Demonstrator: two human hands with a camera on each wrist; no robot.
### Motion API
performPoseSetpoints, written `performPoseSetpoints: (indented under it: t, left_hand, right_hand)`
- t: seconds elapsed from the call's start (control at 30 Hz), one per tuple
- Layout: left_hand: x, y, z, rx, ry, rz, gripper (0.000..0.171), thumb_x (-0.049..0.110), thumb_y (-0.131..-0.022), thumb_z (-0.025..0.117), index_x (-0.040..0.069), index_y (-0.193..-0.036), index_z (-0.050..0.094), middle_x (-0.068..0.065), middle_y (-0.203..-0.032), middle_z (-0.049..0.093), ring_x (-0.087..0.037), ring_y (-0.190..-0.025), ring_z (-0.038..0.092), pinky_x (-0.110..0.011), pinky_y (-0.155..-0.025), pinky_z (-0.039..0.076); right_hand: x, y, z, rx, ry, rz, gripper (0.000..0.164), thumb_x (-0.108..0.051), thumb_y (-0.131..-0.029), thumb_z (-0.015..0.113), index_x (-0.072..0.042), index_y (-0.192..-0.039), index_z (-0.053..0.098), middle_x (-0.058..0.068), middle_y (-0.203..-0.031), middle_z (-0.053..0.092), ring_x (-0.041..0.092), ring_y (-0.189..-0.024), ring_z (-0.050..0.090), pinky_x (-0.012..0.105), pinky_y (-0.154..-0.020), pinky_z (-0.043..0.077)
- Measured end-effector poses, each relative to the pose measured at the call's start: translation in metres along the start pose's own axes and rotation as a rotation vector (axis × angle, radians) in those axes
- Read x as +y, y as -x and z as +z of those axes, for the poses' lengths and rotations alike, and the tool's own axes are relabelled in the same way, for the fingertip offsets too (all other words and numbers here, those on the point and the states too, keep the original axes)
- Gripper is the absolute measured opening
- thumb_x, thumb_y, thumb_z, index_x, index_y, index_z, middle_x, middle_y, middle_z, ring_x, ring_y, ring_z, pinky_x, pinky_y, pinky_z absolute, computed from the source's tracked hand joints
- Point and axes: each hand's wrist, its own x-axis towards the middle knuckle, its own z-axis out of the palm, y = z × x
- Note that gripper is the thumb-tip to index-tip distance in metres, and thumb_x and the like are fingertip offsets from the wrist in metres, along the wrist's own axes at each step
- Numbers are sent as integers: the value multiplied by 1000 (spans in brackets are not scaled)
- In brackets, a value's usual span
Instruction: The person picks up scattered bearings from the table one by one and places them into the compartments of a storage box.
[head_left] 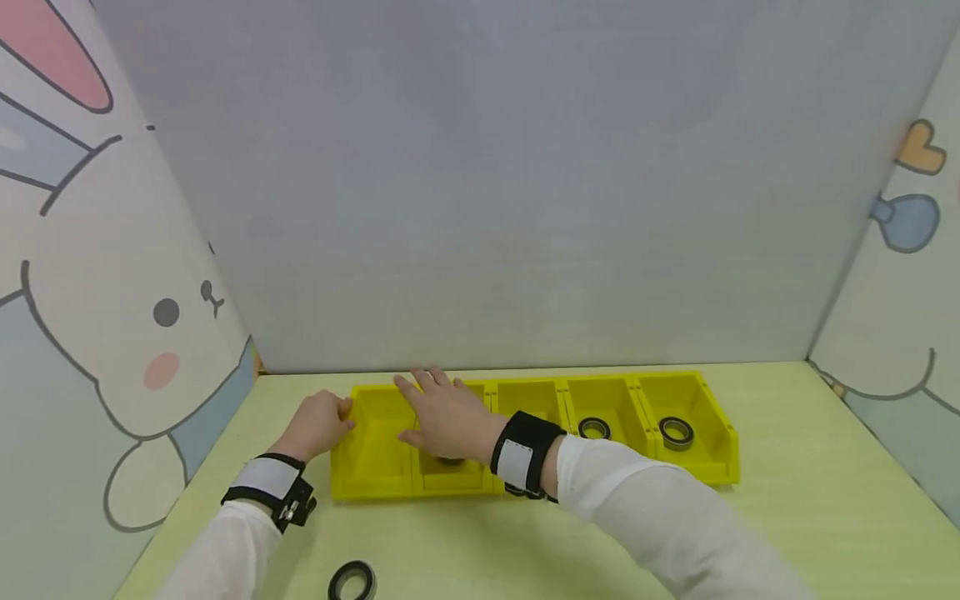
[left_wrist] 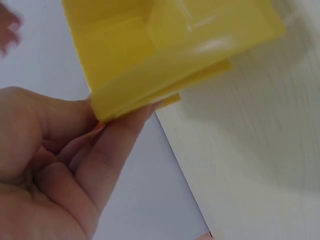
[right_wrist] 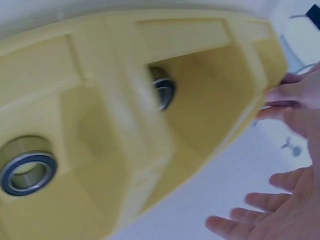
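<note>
A row of joined yellow bins (head_left: 378, 479) stands across the table. My left hand (head_left: 315, 425) pinches the side wall of the leftmost bin (left_wrist: 150, 75) between thumb and fingers. Above the second bin from the left, my right hand (head_left: 450, 419) hovers with fingers spread, holding nothing. Under it, a bearing (head_left: 450, 461) is partly hidden by that hand. The two rightmost bins each contain a black-rimmed ring bearing, one (head_left: 595, 428) beside my right wrist and one (head_left: 677, 433) at the far right. The right wrist view shows a bearing (right_wrist: 28, 166) close up.
Another bearing (head_left: 352, 581) lies on the pale table (head_left: 450, 550) near the front edge of view, cut off at the bottom. A grey wall (head_left: 495, 208) rises behind the bins. Panels with cartoon drawings (head_left: 165, 312) flank both sides.
</note>
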Motion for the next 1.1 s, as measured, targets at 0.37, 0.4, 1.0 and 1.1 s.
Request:
performPoseSetpoints:
  t: [0.37,0.4,1.0,1.1]
  left_hand:
    - [-11,1,-10,-139,101,97,9,0,-86,63,-6,-80,66,-6,-63,61,-13,-55,58,-27,-55,52]
    - [-11,1,-11,-146,105,102,8,-1,-86,63,-8,-85,67,-8,-66,64,-14,-57,59,-28,-57,53]
    - [-2,-2,-14,-150,2,61,37,2,-88,62,11,-60,40,-1,-58,46,-13,-55,51,-26,-56,50]
    - [-2,-1,-14,-148,3,53,38,2,-88,62,10,-60,39,0,-58,43,-14,-55,51,-26,-56,50]
  right_hand:
    - [-77,37,18,-175,-38,-366,86,-77,-79,42,-52,-144,-9,-15,-156,-14,24,-145,-7,59,-107,24]
    - [-82,38,22,-200,-54,-391,84,-75,-81,43,-53,-144,-8,-16,-155,-15,22,-145,-7,57,-108,23]
    - [-116,27,71,-369,-191,-544,58,-52,-94,47,-44,-147,25,-15,-154,23,9,-138,24,39,-105,36]
    - [-116,27,71,-316,-147,-592,49,-47,-94,50,-34,-140,43,-12,-144,41,6,-129,37,29,-100,40]
